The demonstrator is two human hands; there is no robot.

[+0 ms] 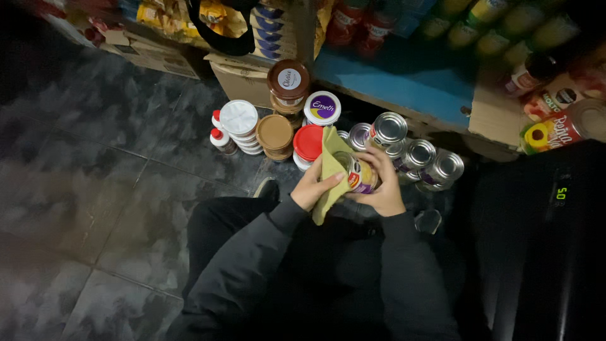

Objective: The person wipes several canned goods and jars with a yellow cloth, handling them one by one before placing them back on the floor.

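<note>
The person crouches on a dark tiled floor (95, 189) and holds a can (357, 172) in both hands, just above the knees. The right hand (381, 186) wraps around the can from its far side, fingers curled over the label, gripping it firmly. The left hand (314, 187) presses a yellow-green cloth (329, 165) against the can's near side; the cloth drapes up over the can's rim and hangs down below the hand. The two hands are close together, both closed on the can, with the cloth between the left palm and the metal.

Just beyond the can stands a cluster of more cans (416, 155) with shiny lids. To the left of the can are stacked tubs with red (308, 141), brown (274, 131) and white (238, 117) lids, and two small red-capped bottles (221, 140) at the far left. Behind the can runs a blue shelf (404, 82) bearing bottles and packets.
</note>
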